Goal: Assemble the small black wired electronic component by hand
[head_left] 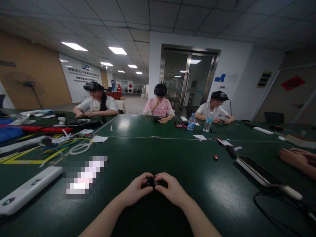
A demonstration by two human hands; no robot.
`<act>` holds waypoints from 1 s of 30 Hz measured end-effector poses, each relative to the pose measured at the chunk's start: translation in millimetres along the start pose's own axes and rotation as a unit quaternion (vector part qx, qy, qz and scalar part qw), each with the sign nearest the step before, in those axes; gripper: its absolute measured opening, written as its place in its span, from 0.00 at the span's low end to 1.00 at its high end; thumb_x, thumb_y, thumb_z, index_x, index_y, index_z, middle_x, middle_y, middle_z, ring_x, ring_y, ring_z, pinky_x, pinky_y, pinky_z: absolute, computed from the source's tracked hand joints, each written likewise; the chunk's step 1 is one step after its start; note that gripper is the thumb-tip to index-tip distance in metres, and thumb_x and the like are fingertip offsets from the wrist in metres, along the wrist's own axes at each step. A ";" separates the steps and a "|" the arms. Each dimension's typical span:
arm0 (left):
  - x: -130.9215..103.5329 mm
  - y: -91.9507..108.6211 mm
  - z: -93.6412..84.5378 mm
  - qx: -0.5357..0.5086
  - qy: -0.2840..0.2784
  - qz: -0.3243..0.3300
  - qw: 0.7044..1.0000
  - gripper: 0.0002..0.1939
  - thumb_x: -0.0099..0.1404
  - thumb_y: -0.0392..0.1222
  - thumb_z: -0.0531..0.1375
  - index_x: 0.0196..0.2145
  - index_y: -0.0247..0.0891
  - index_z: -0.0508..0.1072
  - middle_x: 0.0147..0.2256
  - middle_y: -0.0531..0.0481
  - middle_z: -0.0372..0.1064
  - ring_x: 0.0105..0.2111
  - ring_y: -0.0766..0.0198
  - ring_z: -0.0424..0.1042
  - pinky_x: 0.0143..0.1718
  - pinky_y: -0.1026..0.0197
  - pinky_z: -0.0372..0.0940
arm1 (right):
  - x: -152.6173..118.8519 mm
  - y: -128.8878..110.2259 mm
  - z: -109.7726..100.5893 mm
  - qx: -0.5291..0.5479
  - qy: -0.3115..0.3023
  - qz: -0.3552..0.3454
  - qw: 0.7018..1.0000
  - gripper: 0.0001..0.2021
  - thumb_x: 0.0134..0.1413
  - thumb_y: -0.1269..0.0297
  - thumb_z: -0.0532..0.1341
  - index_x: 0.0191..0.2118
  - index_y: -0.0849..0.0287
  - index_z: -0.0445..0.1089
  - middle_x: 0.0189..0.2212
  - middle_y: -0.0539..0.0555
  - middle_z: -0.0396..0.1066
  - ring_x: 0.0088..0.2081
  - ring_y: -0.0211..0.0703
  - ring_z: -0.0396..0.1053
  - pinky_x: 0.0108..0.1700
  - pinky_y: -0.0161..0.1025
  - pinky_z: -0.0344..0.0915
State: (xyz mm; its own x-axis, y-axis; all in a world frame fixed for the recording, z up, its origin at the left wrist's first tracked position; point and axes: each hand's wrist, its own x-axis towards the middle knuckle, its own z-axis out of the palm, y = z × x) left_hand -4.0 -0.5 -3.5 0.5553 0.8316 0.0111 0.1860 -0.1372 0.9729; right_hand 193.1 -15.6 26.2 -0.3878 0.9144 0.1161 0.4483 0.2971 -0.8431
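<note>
A small dark object [154, 183] sits between my two hands, low over the green table [148, 158]. It looks black and shiny, but its kind cannot be made out. My left hand [138, 188] pinches its left end between thumb and fingers. On the other end, my right hand [169, 187] has the same sort of grip, thumb in front and fingers behind. Both hands partly cover the object. To the left of them lies a blurred-out bright, long item [86, 176], perhaps a screen.
A white bar-shaped device [29, 189] lies at left, near cables [80, 148] and a blue bin [10, 131]. At right are a phone-like slab [260, 171], a black cable [269, 210] and another person's hands [296, 159]. Water bottles [208, 122] stand farther off, before seated people.
</note>
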 end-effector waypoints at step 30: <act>1.2 0.4 -4.6 -0.068 0.030 0.006 0.997 0.20 0.59 0.50 0.57 0.45 0.39 0.60 0.35 0.50 0.68 0.38 0.60 0.68 0.42 0.56 0.61 | 0.1 -1.3 -0.3 0.001 -0.002 -0.035 0.999 0.15 0.48 0.70 0.60 0.44 0.50 0.69 0.45 0.49 0.69 0.49 0.43 0.65 0.53 0.43 0.60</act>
State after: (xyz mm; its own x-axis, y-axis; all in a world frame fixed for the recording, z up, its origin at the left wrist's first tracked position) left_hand -7.0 2.9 -2.1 0.5064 0.8617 0.0324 0.0662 -0.0763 0.9949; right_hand 192.7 -15.8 27.4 -0.4217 0.8903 0.1719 0.4193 0.3596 -0.8336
